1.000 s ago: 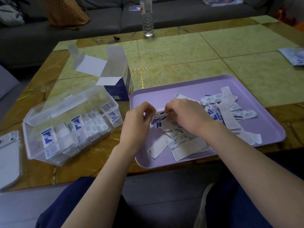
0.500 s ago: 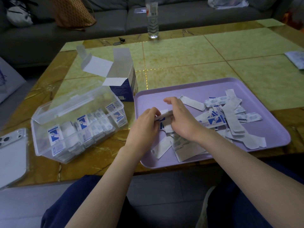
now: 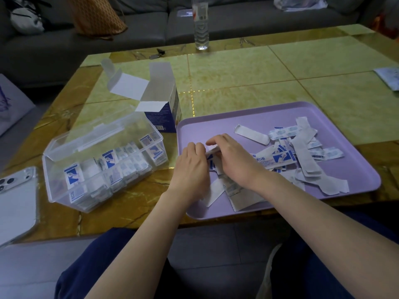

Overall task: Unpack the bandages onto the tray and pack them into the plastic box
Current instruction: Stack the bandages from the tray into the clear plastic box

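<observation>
Over the tray, left hand and right hand pinch bandages.

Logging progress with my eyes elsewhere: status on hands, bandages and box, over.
Left grip and right grip both pinch a small bandage stack over the tray. Plastic box open, partly filled. Nothing blocks the way to it.

Mid-frame, the left hand and right hand hid most of the bandage stack they pinched. The phone ran off the left edge, the water bottle off the upper edge. A dark object near the bottle was too small to identify.
</observation>
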Motion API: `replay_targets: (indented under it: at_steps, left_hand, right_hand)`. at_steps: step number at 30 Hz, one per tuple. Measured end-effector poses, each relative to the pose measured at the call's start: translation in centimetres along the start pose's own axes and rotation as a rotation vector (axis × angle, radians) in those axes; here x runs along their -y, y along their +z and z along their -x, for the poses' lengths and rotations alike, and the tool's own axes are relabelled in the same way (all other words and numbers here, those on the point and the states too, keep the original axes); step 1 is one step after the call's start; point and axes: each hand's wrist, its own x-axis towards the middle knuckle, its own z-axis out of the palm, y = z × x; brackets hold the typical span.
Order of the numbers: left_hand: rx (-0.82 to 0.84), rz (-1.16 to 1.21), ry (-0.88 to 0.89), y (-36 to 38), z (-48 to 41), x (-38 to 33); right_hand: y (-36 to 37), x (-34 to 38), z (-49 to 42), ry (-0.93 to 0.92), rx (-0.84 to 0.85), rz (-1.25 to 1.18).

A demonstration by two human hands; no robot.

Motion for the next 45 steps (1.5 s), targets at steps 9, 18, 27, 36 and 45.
replay_targets:
  at_steps: [9,18,27,36,45]
  left_hand:
    - [-0.029,-0.037,-0.014,-0.8,0.4,-0.6]
    - [-0.034,0.152,-0.036,-2.4,1.0,-0.7]
    - [-0.146,0.147,-0.079,-4.5,2.4,0.6]
    - [-0.410,0.125,0.046,-6.7,4.9,1.4]
    - [-0.375,0.782,-0.135,-8.7,6.1,3.3]
  right_hand:
    - [-0.8,0.2,0.4,-0.045,-0.038,0.078]
    - [-1.4,0.3,1.3,-0.054,-0.093,0.065]
    - [-2.6,1.5,1.4,-0.086,-0.186,-0.208]
    - [-2.4,2.7,1.7,-0.152,-0.201,-0.241]
    - [-1.5,6.9,1.8,-0.073,-0.072,-0.614]
